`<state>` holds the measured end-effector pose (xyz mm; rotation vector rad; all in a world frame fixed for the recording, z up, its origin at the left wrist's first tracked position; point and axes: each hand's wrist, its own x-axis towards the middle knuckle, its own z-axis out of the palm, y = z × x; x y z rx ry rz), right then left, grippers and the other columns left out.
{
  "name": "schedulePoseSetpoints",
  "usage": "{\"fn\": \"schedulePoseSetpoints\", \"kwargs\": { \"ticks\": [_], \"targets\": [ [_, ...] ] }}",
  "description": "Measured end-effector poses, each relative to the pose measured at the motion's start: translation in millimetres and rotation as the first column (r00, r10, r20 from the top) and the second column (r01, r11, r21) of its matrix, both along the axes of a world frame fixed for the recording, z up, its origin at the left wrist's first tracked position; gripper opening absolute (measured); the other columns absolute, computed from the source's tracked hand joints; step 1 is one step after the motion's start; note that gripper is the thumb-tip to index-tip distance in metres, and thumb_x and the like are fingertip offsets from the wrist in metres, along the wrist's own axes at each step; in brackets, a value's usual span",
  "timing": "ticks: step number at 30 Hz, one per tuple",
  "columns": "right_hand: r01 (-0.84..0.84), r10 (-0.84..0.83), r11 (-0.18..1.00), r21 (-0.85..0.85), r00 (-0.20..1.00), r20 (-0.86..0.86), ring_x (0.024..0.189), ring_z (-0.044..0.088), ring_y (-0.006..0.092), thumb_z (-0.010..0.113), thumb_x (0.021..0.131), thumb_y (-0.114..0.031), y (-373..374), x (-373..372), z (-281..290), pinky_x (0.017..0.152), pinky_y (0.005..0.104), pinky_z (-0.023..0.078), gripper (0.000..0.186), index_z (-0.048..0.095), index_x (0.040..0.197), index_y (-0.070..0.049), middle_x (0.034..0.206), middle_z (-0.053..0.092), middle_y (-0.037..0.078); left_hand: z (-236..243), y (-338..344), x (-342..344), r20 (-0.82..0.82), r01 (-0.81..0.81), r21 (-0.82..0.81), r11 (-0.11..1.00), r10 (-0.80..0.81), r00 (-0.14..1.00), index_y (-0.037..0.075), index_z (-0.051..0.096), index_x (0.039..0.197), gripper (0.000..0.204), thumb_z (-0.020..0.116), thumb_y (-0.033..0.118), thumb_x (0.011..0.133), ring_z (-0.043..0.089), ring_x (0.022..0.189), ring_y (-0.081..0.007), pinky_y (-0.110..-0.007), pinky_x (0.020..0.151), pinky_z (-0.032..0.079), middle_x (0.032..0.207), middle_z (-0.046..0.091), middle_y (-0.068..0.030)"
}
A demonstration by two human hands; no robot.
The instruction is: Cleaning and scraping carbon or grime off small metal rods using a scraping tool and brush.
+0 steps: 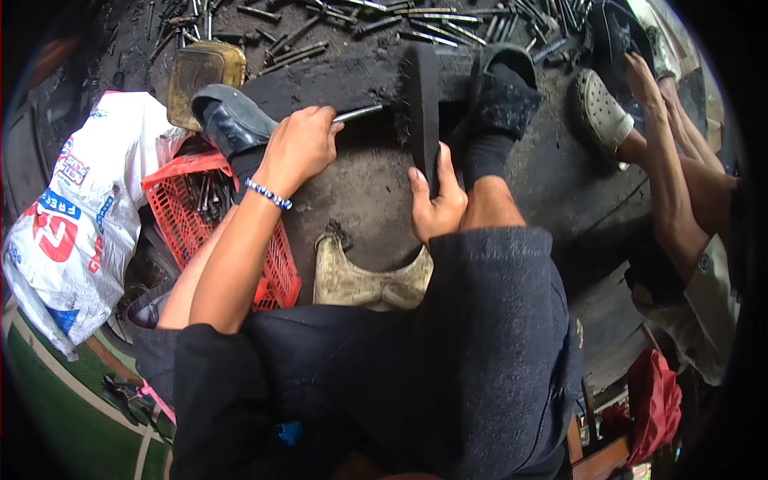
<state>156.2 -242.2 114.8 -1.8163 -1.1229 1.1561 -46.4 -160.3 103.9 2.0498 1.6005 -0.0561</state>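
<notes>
My left hand (301, 146), with a beaded bracelet at its wrist, is closed around a slim metal rod (360, 113). The rod's free end points right, toward a dark brush (426, 100). My right hand (439, 202) grips the lower end of that brush, thumb and finger pressed along its body. The brush stands roughly lengthwise in view, its bristles facing left toward the rod's tip. A small gap seems to lie between tip and bristles. The part of the rod inside my left fist is hidden.
Several bolts and rods (436, 32) lie scattered beyond a dark beam (336, 78). A red plastic crate (276, 260) with metal pieces, a white plastic bag (88, 200) and a yellowish container (206, 76) are at left. A pale stool (368, 286) is below. Another person's leg (668, 160) is at right.
</notes>
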Motion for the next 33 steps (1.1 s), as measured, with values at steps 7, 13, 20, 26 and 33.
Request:
{"fn": "schedulePoseSetpoints", "kwargs": {
  "ticks": [7, 13, 20, 26, 33],
  "targets": [
    [0.058, -0.066, 0.989, 0.132, 0.996, 0.054, 0.073, 0.062, 0.0106, 0.067, 0.084, -0.009, -11.5, -3.9, -33.6, 0.070, 0.0237, 0.049, 0.046, 0.053, 0.127, -0.004, 0.080, 0.066, 0.007, -1.4, -2.1, -2.1, -0.031, -0.069, 0.176, 0.982, 0.076, 0.997, 0.000, 0.059, 0.085, 0.016, 0.058, 0.017, 0.086, 0.061, 0.073, -0.0409, -0.047, 0.066, 0.051, 0.082, 0.058, -0.0205],
    [0.109, -0.111, 0.993, -0.037, 0.991, -0.078, 0.084, 0.060, 0.0117, 0.067, 0.086, -0.010, -11.1, -3.2, -25.1, 0.078, 0.0240, 0.047, 0.044, 0.053, 0.127, -0.001, 0.093, 0.065, 0.008, -4.4, -4.2, 8.2, 0.001, -0.138, 0.194, 0.971, 0.141, 0.990, -0.001, 0.058, 0.089, 0.018, 0.062, 0.015, 0.083, 0.061, 0.075, -0.0417, -0.047, 0.066, 0.051, 0.083, 0.058, -0.0220],
    [0.023, -0.046, 0.985, -0.170, 0.990, -0.132, 0.089, 0.056, 0.0107, 0.064, 0.088, -0.006, -12.2, 3.8, -21.7, 0.082, 0.0229, 0.045, 0.041, 0.053, 0.126, 0.001, 0.100, 0.063, 0.003, -8.1, -1.0, 6.9, 0.004, -0.213, -0.058, 0.975, 0.214, 0.977, -0.002, 0.058, 0.086, 0.019, 0.061, 0.017, 0.085, 0.061, 0.076, -0.0439, -0.049, 0.066, 0.050, 0.077, 0.062, -0.0259],
    [-0.153, 0.151, 0.988, 0.034, 0.987, 0.048, 0.071, 0.064, 0.0194, 0.063, 0.087, -0.010, -29.7, 14.4, -44.4, 0.067, 0.0293, 0.050, 0.042, 0.053, 0.127, -0.006, 0.079, 0.067, 0.009, -8.6, 13.5, 2.3, 0.010, -0.188, -0.109, 0.976, 0.191, 0.982, -0.001, 0.063, 0.084, 0.022, 0.057, 0.020, 0.089, 0.059, 0.077, -0.0434, -0.047, 0.066, 0.047, 0.075, 0.059, -0.0258],
    [-0.371, 0.351, 0.928, 0.019, 0.891, 0.287, 0.070, 0.063, 0.0409, 0.061, 0.086, -0.022, 35.2, -21.6, -62.5, 0.059, 0.0490, 0.049, 0.050, 0.043, 0.132, -0.015, 0.076, 0.064, 0.018, -24.7, 16.0, -12.2, 0.132, -0.198, -0.147, 0.969, 0.217, 0.967, 0.001, 0.065, 0.086, 0.021, 0.057, 0.020, 0.088, 0.060, 0.076, -0.0429, -0.047, 0.067, 0.048, 0.074, 0.060, -0.0246]
  ]
}}
